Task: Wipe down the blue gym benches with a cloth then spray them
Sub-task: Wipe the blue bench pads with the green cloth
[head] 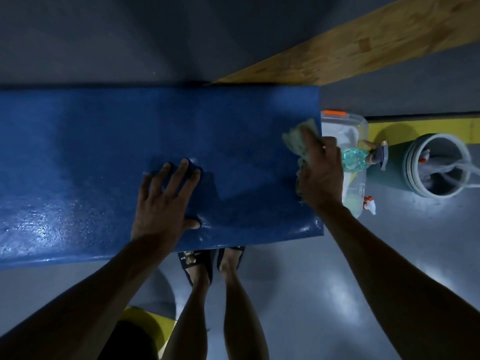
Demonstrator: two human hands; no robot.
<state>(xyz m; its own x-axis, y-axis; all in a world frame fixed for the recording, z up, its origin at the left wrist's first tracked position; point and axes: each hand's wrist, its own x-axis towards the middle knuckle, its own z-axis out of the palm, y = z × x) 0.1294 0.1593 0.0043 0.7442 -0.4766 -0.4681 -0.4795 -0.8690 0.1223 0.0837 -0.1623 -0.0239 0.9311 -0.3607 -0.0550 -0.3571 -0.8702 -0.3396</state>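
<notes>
Dim light; much detail lost. Blue bench (pixel 104 157) runs off the left edge, its right end in view, surface glistening in patches. Your left hand (pixel 163 201) lies flat on the pad, fingers spread and straight, gripping nothing. Your right hand (pixel 320 175) sits at the bench's right end, pressing down on a pale green cloth (pixel 298 141); most of the cloth is hidden under the palm, and whether the fingers curl round it or only press, you cannot tell from here.

Just beyond the bench end, on the floor: a clear plastic box (pixel 355 131) with orange clips, a teal spray bottle (pixel 355 158) lying across it, partly behind your hand. A round bucket (pixel 439 165) stands farther right, contents murky.

Sandals (pixel 194 261) below the bench edge carry white lettering, too small to read.
</notes>
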